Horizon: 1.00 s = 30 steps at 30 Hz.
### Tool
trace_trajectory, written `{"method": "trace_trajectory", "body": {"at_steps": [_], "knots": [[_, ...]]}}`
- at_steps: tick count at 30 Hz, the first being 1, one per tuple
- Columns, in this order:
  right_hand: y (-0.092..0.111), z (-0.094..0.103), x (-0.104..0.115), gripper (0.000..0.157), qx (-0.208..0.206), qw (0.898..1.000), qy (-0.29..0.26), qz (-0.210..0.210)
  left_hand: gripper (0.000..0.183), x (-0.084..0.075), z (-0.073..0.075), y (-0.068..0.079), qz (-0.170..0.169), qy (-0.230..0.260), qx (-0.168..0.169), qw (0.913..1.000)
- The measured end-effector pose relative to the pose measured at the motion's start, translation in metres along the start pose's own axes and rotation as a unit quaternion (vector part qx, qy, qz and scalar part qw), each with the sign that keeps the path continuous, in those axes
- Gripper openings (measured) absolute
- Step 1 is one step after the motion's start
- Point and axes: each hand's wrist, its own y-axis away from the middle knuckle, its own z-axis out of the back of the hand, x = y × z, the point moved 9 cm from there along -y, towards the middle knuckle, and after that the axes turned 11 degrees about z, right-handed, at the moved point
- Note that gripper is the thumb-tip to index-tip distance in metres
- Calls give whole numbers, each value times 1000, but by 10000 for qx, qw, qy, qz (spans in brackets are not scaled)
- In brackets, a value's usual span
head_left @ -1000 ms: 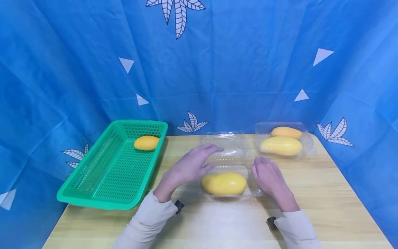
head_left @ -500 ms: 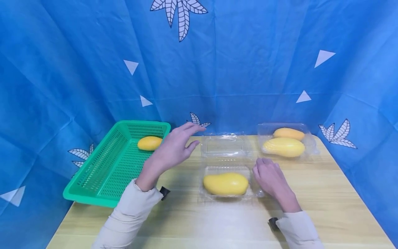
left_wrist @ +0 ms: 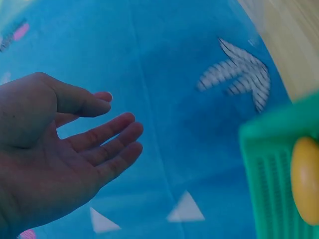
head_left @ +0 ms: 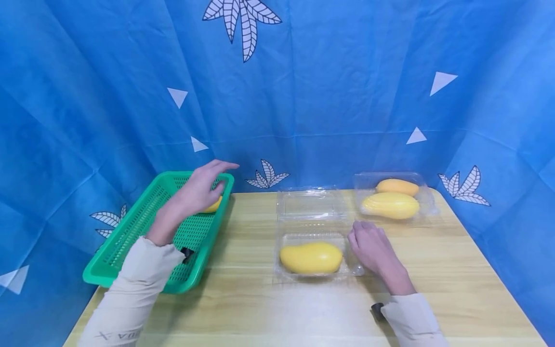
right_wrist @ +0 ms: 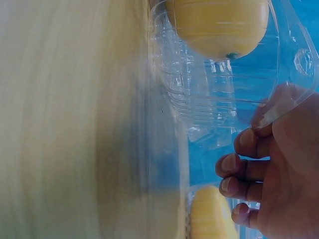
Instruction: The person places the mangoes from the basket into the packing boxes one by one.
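My left hand (head_left: 197,190) hovers over the far part of a green plastic basket (head_left: 92,274), palm up front in the left wrist view, with fingers loosely extended and holding nothing. Partly hidden behind it, a yellow mango (head_left: 212,207) lies in the basket. With thumb and index finger my right hand (head_left: 374,250) pinches the right edge of a clear plastic clamshell container (head_left: 310,205), whose lid lies folded back. One large yellow mango (head_left: 311,258) sits in that container's near half; the right wrist view shows its end (right_wrist: 224,30) through the plastic.
At the back right of the wooden table (head_left: 243,299) stands a second clear container (head_left: 366,180) with two yellow mangoes (head_left: 390,206) in it. A blue printed cloth (head_left: 303,96) hangs behind and at both sides.
From above the open container, my left hand has moved left to over the basket. My right hand stays at the container's right edge, and the fruit has not moved.
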Motion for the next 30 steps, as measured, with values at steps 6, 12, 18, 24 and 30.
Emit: {"method": "trace_trajectory", "body": {"at_steps": [6,12,18,24,30], "knots": [[-2,0,1,23,56,9996,252,75,46,50,-5,-8,363,11,354,9987],[-3,1,1,24,4,9995,292,127,44,91,-19,-12,671,102,714,9951],[-1,1,0,24,47,9995,311,46,47,115,-34,-15,760,-55,983,9922],[-1,0,0,26,47,9997,248,26,47,132,-49,-13,917,-69,1291,9874],[-1,-2,-2,25,39,9996,262,14,50,146,-62,-13,1005,-287,1477,9835]]}}
